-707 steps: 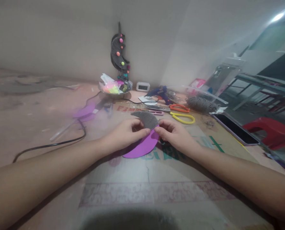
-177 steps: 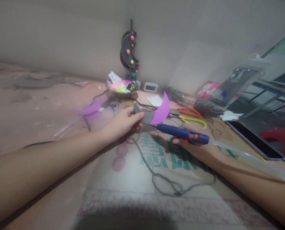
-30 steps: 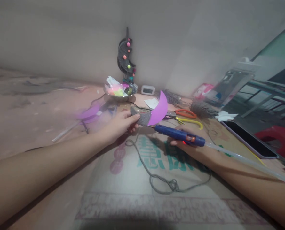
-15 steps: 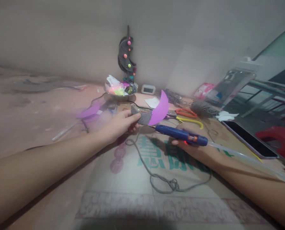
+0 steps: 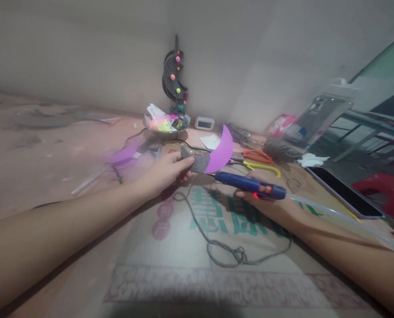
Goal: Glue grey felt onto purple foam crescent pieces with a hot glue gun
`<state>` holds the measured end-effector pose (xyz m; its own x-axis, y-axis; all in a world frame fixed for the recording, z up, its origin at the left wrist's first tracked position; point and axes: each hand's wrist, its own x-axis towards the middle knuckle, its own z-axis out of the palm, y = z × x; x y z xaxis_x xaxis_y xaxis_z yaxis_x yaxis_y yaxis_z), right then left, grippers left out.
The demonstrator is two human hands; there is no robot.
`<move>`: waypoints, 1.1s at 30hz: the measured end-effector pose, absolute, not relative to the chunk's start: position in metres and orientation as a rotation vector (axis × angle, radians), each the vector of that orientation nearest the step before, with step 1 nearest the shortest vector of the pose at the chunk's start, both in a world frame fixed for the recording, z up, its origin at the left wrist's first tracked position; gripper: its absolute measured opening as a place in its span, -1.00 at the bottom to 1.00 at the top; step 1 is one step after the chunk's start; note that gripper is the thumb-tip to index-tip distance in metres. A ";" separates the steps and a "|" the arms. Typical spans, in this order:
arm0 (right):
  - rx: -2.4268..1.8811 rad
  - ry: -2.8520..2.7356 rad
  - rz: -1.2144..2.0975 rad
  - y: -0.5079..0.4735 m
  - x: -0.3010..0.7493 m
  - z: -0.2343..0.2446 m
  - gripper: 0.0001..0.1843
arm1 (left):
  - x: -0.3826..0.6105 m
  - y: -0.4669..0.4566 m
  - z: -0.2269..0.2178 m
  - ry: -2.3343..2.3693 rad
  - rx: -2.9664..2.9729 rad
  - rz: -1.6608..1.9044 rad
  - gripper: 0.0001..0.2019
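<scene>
Two hands, both occupied: the left hand (image 5: 166, 171) pinches the yarn-wrapped grey end of a purple crescent (image 5: 221, 152) between thumb and fingers, its bare tip rising to the right of that grip. The right hand (image 5: 271, 207) is wrapped around a blue glue gun (image 5: 239, 180), the nozzle at the crescent's lower edge, contact unclear. Loose yarn (image 5: 239, 255) lies nearer than both grips, scissors (image 5: 261, 166) just beyond the right one

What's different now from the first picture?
The right hand let go of the purple crescent and took the blue glue gun. The left hand holds the crescent, its purple end swung upward. Grey yarn now lies in front. The bowl and clock stayed.
</scene>
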<state>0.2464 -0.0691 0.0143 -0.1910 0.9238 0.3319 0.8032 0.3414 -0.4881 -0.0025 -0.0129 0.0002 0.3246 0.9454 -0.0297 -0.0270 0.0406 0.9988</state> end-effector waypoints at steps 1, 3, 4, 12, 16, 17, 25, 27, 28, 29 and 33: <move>-1.503 -2.042 0.276 -0.069 0.247 0.014 -0.68 | -0.002 -0.013 0.000 0.957 1.295 0.955 -0.81; -1.498 -2.049 0.265 -0.069 0.248 0.013 -0.69 | -0.002 -0.013 0.000 0.956 1.290 0.953 -0.82; -1.499 -2.050 0.257 -0.068 0.249 0.013 -0.68 | -0.002 -0.013 0.000 0.955 1.288 0.951 -0.82; -1.536 -2.069 0.278 -0.067 0.249 0.013 -0.68 | -0.002 -0.014 0.001 0.956 1.297 0.945 -0.82; -1.540 -2.060 0.258 -0.068 0.247 0.014 -0.68 | -0.002 -0.015 0.003 0.964 1.293 0.949 -0.82; -1.537 -2.059 0.259 -0.068 0.247 0.014 -0.67 | -0.002 -0.015 0.003 0.964 1.295 0.945 -0.82; -1.567 -2.046 0.371 -0.068 0.247 0.014 -0.67 | -0.002 -0.014 0.003 0.989 1.302 0.936 -0.82; -1.562 -2.041 0.365 -0.067 0.248 0.013 -0.65 | -0.002 -0.014 0.003 0.978 1.310 0.935 -0.82; -1.560 -2.043 0.365 -0.067 0.248 0.013 -0.65 | -0.002 -0.014 0.003 0.971 1.311 0.935 -0.82; -1.558 -2.043 0.365 -0.067 0.248 0.013 -0.66 | -0.002 -0.014 0.002 0.965 1.310 0.933 -0.82; -1.546 -2.023 0.339 -0.070 0.246 0.015 -0.72 | -0.002 -0.015 0.002 0.956 1.285 0.931 -0.83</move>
